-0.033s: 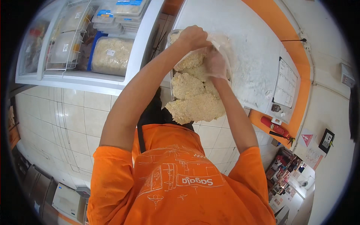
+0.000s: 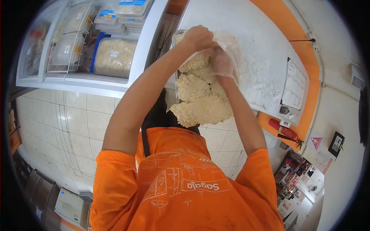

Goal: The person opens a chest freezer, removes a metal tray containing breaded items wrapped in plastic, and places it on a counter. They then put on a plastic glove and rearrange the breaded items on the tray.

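My left hand is closed on the gathered edge of a clear plastic bag at the top of the view. My right hand, in a thin see-through glove, reaches into the bag's mouth; its fingers are blurred and hidden by the plastic. Below both hands, crumb-coated cutlets lie overlapping in a clear plastic container. The nearest large piece sticks out over the container's near edge. More crumbed pieces show beneath my left wrist.
On the left stands an open white chest freezer with stacked clear tubs and a wire basket. A white worktop extends to the right, with a whiteboard beside it. A red fire extinguisher is farther right.
My right hand and forearm have shifted very slightly away from me and to the right. My left hand keeps its hold on the bag, almost unmoved.
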A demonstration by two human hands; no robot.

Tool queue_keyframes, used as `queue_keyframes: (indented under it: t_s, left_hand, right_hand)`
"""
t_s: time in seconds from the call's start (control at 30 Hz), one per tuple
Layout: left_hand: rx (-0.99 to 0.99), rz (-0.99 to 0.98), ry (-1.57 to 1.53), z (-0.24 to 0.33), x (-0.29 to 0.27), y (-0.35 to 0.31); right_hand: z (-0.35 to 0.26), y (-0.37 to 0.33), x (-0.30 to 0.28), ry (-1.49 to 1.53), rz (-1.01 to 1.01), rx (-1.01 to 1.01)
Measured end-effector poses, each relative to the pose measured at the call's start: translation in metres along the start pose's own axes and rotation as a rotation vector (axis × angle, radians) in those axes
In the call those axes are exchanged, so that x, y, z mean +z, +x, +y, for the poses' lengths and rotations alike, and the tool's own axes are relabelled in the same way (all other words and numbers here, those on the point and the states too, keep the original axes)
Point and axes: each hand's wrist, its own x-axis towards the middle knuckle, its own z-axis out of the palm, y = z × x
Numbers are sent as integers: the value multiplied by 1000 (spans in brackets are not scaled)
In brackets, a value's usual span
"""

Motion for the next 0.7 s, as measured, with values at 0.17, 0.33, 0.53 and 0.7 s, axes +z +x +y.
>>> queue_keyframes:
  t_s: [0.17, 0.33, 0.53, 0.7]
  left_hand:
    - [-35, -15, 3, 0, -4, 0]
    - [-27, -68, 0, -2, -4, 3]
    - [-33, -67, -11, 0, -6, 2]
    - [-47, -66, -2, -5, -1, 1]
  right_hand:
    - [16, 18, -1, -89, -105, -180]
    - [27, 26, -24, -68, -276, -236]
    - [29, 17, -4, -60, -110, -165]
    - [25, 29, -15, -140, -379, -114]
